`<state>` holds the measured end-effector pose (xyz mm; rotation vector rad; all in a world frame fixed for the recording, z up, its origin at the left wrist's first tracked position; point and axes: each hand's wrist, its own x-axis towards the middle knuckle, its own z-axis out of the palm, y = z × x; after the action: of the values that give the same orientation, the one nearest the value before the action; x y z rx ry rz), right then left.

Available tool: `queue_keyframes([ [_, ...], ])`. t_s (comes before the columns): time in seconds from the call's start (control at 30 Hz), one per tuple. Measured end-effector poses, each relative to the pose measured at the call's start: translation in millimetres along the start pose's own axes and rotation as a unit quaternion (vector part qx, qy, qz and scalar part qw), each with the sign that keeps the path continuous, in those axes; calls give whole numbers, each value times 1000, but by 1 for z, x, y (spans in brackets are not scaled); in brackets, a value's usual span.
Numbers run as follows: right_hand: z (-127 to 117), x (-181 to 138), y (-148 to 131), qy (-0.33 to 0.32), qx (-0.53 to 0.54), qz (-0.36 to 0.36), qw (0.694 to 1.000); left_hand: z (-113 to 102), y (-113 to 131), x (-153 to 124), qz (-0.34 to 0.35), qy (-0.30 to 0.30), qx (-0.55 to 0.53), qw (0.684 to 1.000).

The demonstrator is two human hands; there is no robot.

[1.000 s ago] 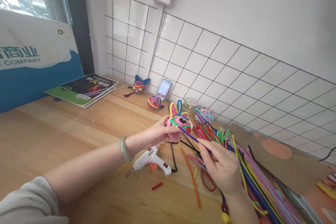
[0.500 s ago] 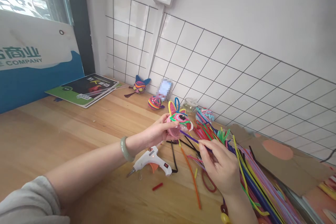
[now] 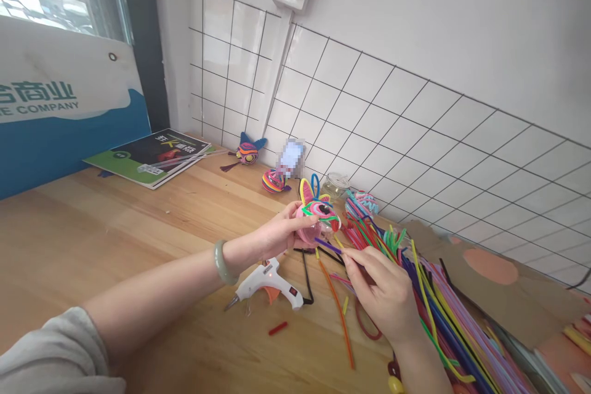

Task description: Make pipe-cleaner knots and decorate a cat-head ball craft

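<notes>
My left hand (image 3: 282,233) is closed round a pink pipe-cleaner figure (image 3: 316,215) with yellow and blue ears and a striped eye, held just above the wooden table (image 3: 92,228). My right hand (image 3: 385,295) pinches a purple pipe cleaner (image 3: 329,246) whose far end touches the underside of the figure. A jade-green bangle (image 3: 222,262) sits on my left wrist. Below my hands a white glue gun (image 3: 268,282) lies on the table.
A big heap of coloured pipe cleaners (image 3: 443,314) spreads to the right over cardboard (image 3: 498,283). Loose orange and red pieces (image 3: 339,314) lie on the wood. Two small finished figures (image 3: 247,151) and a glass jar (image 3: 335,184) stand by the wire grid; a booklet (image 3: 157,154) lies at left.
The purple pipe cleaner's tip has slid from the figure's face down to its underside, and my right hand has drawn slightly lower and closer to the figure. The left hand stays put.
</notes>
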<state>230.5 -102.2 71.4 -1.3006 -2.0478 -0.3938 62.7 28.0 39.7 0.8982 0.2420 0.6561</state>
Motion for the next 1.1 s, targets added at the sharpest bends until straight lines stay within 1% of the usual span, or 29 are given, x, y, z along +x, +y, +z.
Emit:
queue_keyframes([
  [0.3,3,0,-2,-12,20,23,999,1,1,-2,5,-2,27,1000],
  [0.6,5,-1,-3,-7,10,8,1000,1,3,-3,-5,-3,24,1000],
  [0.77,8,0,-7,8,-4,3,1000,4,4,-3,-19,-12,-3,1000],
  [0.87,11,2,-12,22,-10,-11,1000,7,4,-4,-25,-14,-16,999],
  [1.0,17,3,-18,49,-38,-21,998,10,5,-5,-24,-37,-34,998],
  [1.1,19,3,-21,61,-53,-19,997,12,5,-6,-28,-42,-42,998],
])
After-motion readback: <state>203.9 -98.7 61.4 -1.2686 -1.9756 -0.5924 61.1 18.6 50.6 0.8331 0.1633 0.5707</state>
